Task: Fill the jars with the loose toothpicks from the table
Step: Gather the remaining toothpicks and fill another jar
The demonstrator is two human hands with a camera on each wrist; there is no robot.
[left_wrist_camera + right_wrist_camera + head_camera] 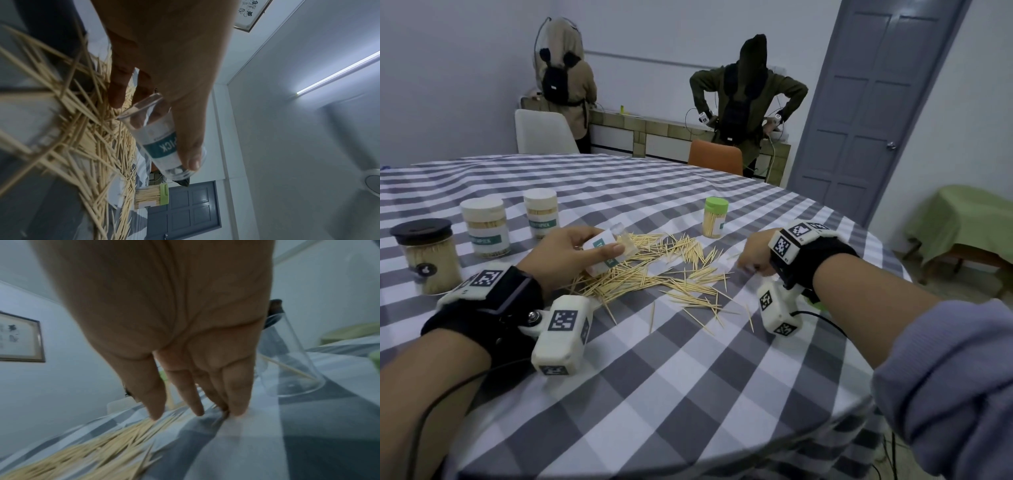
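Note:
Loose toothpicks (654, 274) lie in a heap on the checked tablecloth (688, 359), between my hands. My left hand (599, 246) grips a clear jar (607, 253) with a white and teal label and tilts it low over the heap's left side. In the left wrist view the jar (158, 139) looks empty, with my thumb along its side above the toothpicks (98, 138). My right hand (753, 265) is at the heap's right edge. Its fingers (197, 413) point straight down, tips on the cloth beside the toothpicks (92, 447), holding nothing.
Filled jars stand behind: a black-lidded one (428, 257), two white-lidded ones (486, 226) (541, 212) and a green-lidded one (715, 217). A clear jar (287, 363) holding one toothpick lies by my right hand. Two people (746, 102) and chairs (715, 156) are beyond the table.

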